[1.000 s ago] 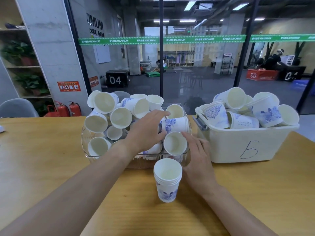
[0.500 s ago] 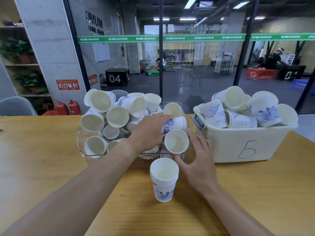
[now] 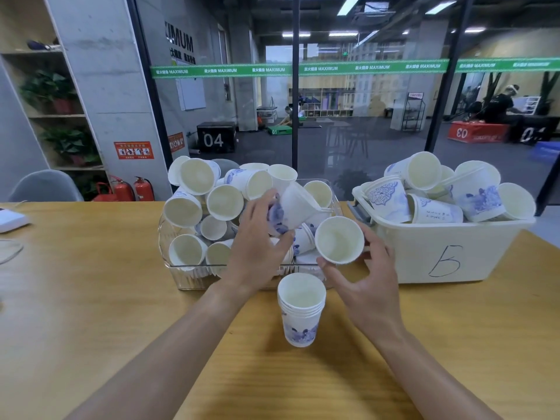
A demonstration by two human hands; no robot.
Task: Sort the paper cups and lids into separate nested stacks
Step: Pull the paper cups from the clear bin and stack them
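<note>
Head view, left hand (image 3: 257, 253) gripping a blue-patterned cup (image 3: 292, 209) above the clear bin (image 3: 194, 275), right hand (image 3: 368, 286) holding another cup (image 3: 339, 239) beside it, nested stack (image 3: 301, 309) upright on the worktop (image 3: 91, 298) between both wrists, near its front edge.

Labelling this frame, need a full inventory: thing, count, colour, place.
nested cup stack: one, white with blue print, upright on table, front centre
clear bin: one, transparent, behind stack, heaped with loose white cups
white tub: one, marked "B", right, full of cups
wooden table: one, tan
white device: one, far left edge
held cups: two, white; one tilted in left hand, one in right, mouth toward camera
hands: left hand, right hand, each grips a cup
</note>
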